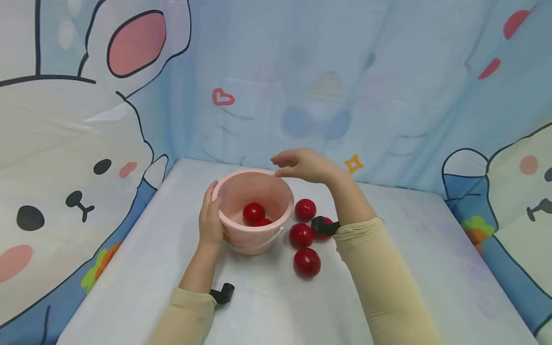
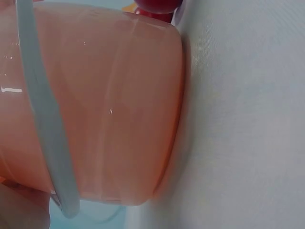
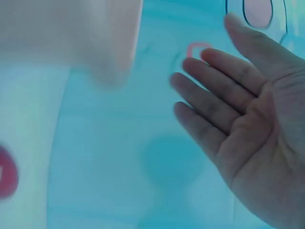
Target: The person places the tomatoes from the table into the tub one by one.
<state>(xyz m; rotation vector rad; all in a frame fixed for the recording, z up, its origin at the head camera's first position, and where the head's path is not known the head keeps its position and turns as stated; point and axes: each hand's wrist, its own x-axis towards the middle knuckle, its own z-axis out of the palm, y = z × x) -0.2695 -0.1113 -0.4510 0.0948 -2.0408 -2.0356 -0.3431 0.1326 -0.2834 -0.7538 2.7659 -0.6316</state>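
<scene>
A pink bucket (image 1: 254, 235) stands upright on the table, its pale handle (image 2: 50, 124) hanging down across the near side. My left hand (image 1: 210, 218) holds the bucket at its left side, the thumb near the rim. Inside lie two red balls (image 1: 253, 213), the second partly hidden by the near rim. My right hand (image 1: 306, 165) is raised over the bucket's far right rim with nothing in it; the right wrist view shows its palm and spread fingers (image 3: 205, 98). Several red balls (image 1: 307, 262) rest on the table to the bucket's right, one partly behind the right wrist camera.
The white-covered table (image 1: 267, 306) reaches back to a blue cloth backdrop (image 1: 388, 120) with cartoon rabbits printed on it. A small black wrist camera (image 1: 222, 293) sticks out from the left sleeve, another (image 1: 323, 226) from the right sleeve.
</scene>
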